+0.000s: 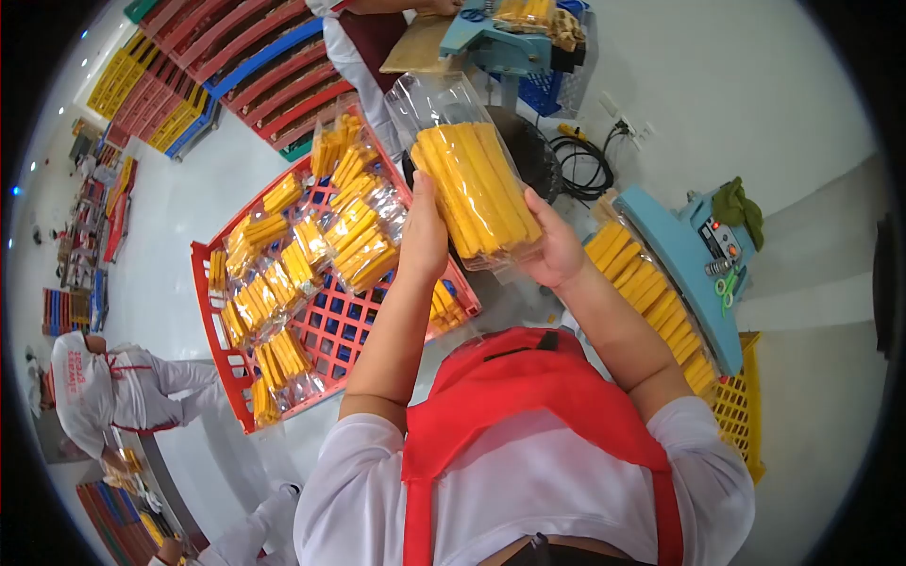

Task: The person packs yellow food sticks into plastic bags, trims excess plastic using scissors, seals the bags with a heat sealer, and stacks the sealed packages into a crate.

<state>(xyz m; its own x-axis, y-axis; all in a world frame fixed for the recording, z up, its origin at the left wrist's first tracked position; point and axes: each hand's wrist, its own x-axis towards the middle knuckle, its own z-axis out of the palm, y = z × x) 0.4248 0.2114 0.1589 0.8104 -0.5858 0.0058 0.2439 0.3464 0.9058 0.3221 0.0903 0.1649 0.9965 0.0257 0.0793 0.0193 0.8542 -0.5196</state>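
Observation:
Both of my hands hold a clear plastic bag of long yellow sticks (pixel 472 184) in front of me. My left hand (pixel 425 231) grips its left side near the bottom. On the opposite side, the lower corner is in my right hand (pixel 559 247). The sticks stand side by side inside, and the upper part of the bag is unfilled clear film. Beyond my left forearm, a red plastic crate (pixel 316 354) contains several bags of yellow sticks (pixel 274 283). A light-blue machine (pixel 684 274) stands to my right, with a row of yellow sticks (pixel 651 302) along it.
Green-handled scissors (pixel 725 291) and a dark green cloth (pixel 739 209) are on the light-blue machine. Below it is a yellow crate (pixel 741 410). A black cable (pixel 585 165) hangs by the wall. Ahead is another blue machine (pixel 495 47). Co-workers (pixel 123 377) stand at left; stacked crates (pixel 255 71) behind.

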